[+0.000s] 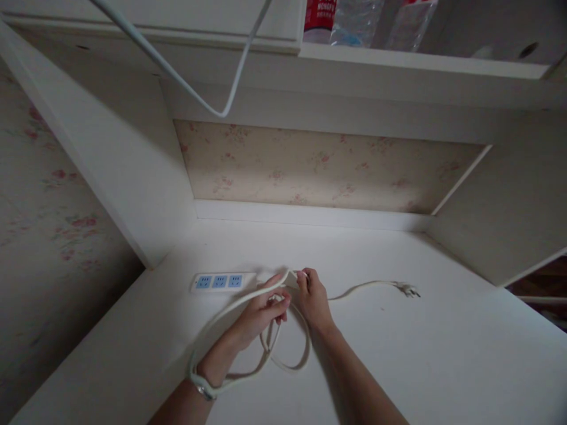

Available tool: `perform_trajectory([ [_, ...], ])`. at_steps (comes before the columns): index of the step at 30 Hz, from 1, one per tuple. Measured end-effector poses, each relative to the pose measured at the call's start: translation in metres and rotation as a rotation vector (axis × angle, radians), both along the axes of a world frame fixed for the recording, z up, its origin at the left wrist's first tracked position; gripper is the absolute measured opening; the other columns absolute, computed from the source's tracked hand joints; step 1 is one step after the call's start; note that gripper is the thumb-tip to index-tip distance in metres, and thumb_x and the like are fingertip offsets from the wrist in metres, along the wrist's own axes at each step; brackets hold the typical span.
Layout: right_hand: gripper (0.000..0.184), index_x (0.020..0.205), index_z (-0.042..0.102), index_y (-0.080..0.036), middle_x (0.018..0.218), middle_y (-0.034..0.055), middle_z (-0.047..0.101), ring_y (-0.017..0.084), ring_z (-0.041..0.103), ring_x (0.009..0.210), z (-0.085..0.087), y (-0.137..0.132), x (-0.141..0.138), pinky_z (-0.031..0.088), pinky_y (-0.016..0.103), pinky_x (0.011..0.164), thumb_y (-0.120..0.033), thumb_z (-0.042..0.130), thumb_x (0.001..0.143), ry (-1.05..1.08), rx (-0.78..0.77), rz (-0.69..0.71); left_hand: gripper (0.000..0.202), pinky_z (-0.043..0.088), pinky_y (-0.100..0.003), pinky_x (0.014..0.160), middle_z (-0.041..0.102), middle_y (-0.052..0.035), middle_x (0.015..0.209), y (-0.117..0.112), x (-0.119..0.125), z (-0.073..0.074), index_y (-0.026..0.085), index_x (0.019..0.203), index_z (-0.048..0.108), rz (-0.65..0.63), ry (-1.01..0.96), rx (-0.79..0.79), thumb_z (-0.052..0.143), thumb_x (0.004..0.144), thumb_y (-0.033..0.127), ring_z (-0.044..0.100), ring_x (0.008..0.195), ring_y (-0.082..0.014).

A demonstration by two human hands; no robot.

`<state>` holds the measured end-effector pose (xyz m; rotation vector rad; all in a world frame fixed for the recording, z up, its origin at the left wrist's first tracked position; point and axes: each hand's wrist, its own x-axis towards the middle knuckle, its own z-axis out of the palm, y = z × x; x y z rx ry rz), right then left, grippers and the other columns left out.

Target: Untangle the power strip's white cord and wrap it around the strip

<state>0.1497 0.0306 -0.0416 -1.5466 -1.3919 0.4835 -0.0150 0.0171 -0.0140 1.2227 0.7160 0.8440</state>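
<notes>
A white power strip (220,282) with three blue sockets lies on the white desk, left of my hands. Its long white cord (297,366) runs in loose loops around and below both hands. My left hand (266,307) has curled fingers with cord passing through and over them; one loop hangs down around the wrist. My right hand (313,297) pinches a stretch of the cord just right of the left hand. From there the cord trails right to its plug (408,290), which rests on the desk.
White desk panels (119,136) stand at both sides. Above is a shelf (420,62) holding a red-labelled bottle (319,20) and clear plastic bottles (357,23). A pale cable (186,85) hangs down in front of the upper cabinet. Floral wallpaper (319,168) shows behind.
</notes>
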Motion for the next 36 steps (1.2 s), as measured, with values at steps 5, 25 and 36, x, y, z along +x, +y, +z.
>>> perform_trajectory([
  [5, 0.035, 0.09, 0.057, -0.02, 0.077, 0.0024, 0.061, 0.016, 0.054, 0.07, 0.002, -0.002, -0.011, 0.04, 0.026, 0.066, -0.044, 0.032, 0.094, -0.05, 0.026, 0.103, 0.061, 0.041, -0.022, 0.052, 0.058, -0.0052, 0.107, 0.003, 0.005, -0.005, 0.028, 0.136, 0.035, 0.049, -0.002, -0.014, 0.061, 0.083, 0.039, 0.058, 0.063, -0.0097],
  [25, 0.05, 0.093, 0.068, -0.02, 0.082, 0.006, 0.071, 0.02, 0.062, 0.068, 0.008, 0.003, 0.035, 0.04, 0.028, 0.062, -0.06, 0.039, 0.086, -0.247, -0.066, -0.281, 0.022, 0.046, -0.024, 0.068, 0.061, 0.0012, 0.118, 0.029, -0.047, 0.017, 0.03, 0.101, 0.053, 0.511, -0.569, -0.112, 0.064, 0.082, 0.033, 0.06, 0.082, -0.0105],
  [36, 0.047, 0.085, 0.072, -0.023, 0.074, 0.0046, 0.072, 0.022, 0.066, 0.07, 0.011, 0.002, 0.061, 0.04, 0.031, 0.066, -0.062, 0.044, 0.082, -0.355, -0.195, -0.43, 0.015, 0.047, -0.028, 0.074, 0.067, 0.0006, 0.112, 0.034, -0.071, 0.013, 0.029, 0.092, 0.064, 0.561, -0.734, -0.157, 0.056, 0.08, 0.023, 0.061, 0.091, -0.0146],
])
